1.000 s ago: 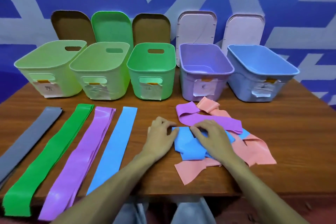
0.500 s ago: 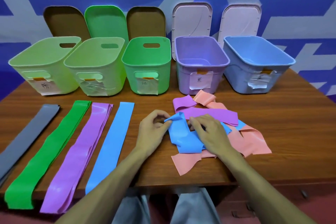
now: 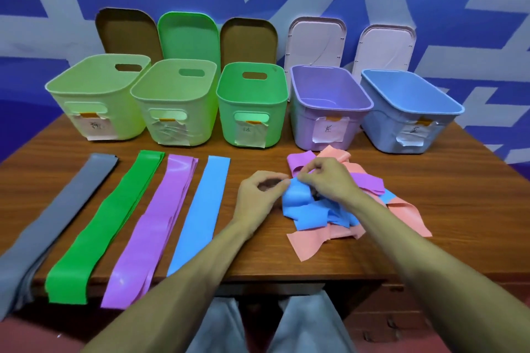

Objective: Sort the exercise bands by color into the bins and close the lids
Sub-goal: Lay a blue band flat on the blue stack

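Wooden table (image 3: 430, 195): five bins, five lids.

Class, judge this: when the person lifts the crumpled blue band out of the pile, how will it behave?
Probably floppy: the blue band lies folded and bunched under both hands' pinch. Likely light, since fingertips of the left hand and right hand raise its end. It may drag the pink bands tangled with it.

Hidden, cropped and unreadable parts

The flat grey rubber band (image 3: 54, 215) is running off the left edge. The crumpled salmon-pink bands (image 3: 407, 215) are lying partly buried under the tangled blue band (image 3: 309, 210) and the right hand (image 3: 329, 180). The handwritten paper labels (image 3: 329, 130) on the bins are showing too small to read, and the five lids' (image 3: 315, 43) lower edges are sitting behind the bins.
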Action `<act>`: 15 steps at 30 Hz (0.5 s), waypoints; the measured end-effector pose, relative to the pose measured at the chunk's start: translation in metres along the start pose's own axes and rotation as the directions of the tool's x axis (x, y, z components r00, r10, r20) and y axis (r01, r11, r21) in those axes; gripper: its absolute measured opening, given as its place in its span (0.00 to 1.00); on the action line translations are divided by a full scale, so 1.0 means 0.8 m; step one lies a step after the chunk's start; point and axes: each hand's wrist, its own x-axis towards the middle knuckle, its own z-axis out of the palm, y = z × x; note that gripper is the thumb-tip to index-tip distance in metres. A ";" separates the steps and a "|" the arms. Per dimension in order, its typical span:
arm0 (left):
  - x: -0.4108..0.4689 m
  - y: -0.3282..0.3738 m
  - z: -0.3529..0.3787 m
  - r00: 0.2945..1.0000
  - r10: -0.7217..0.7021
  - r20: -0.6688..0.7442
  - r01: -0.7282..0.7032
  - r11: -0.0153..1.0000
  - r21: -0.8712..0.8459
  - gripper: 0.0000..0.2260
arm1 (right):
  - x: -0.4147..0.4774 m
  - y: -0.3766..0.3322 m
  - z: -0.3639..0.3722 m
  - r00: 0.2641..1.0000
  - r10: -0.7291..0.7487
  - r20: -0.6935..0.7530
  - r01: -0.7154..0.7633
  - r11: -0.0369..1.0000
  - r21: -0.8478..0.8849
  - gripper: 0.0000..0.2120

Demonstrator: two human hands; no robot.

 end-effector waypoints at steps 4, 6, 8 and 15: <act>-0.005 0.010 -0.016 0.976 -0.212 0.052 0.218 0.925 -0.312 0.14 | -0.001 -0.035 -0.004 0.982 -0.136 -0.128 0.140 0.990 0.021 0.06; -0.007 0.016 -0.021 0.962 -0.259 0.088 0.272 0.868 -0.416 0.15 | 0.000 -0.053 -0.007 0.947 -0.232 -0.223 0.245 0.969 0.031 0.05; -0.009 0.027 -0.025 0.960 -0.248 0.126 0.278 0.882 -0.380 0.15 | 0.001 -0.073 -0.012 0.899 -0.298 -0.320 0.331 0.942 0.053 0.03; 0.009 0.072 -0.023 0.977 -0.132 0.165 0.161 0.971 -0.176 0.19 | -0.005 -0.129 -0.055 0.746 -0.346 -0.569 0.525 0.831 0.183 0.01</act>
